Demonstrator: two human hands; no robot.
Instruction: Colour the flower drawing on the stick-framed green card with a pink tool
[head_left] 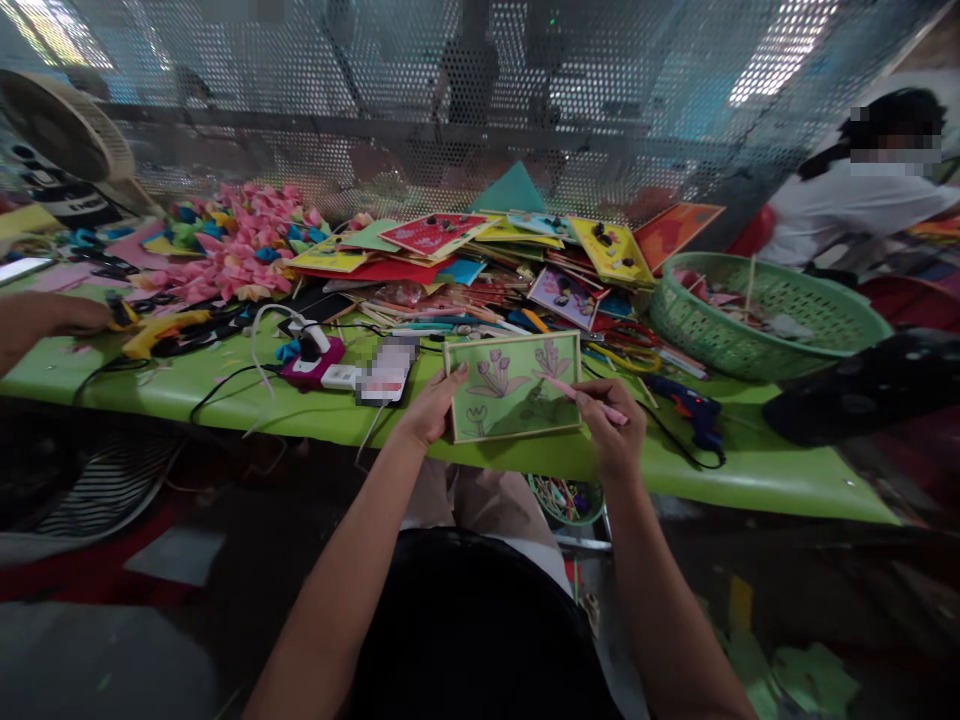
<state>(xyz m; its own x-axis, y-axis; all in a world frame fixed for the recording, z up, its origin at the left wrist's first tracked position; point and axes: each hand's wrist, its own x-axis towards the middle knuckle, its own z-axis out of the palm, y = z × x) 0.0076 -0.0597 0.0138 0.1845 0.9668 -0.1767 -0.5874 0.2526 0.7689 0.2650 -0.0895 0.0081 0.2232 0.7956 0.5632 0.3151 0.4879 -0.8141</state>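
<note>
My left hand [433, 404] grips the left edge of a green card [501, 408] with pink flower drawings and a pale stick frame. The card rests tilted on the front edge of the green table [225, 385]. My right hand [613, 432] is closed around a pink pen [586, 398], whose tip touches the card's right half.
A heap of coloured cards [525, 250] and pink paper flowers [240, 240] fills the table's back. A green basket [757, 315] stands at right, a blue glue gun [694, 410] beside my right hand. Another person's hand [52, 318] rests at left near a yellow glue gun [161, 330]. A seated person [862, 200] is far right.
</note>
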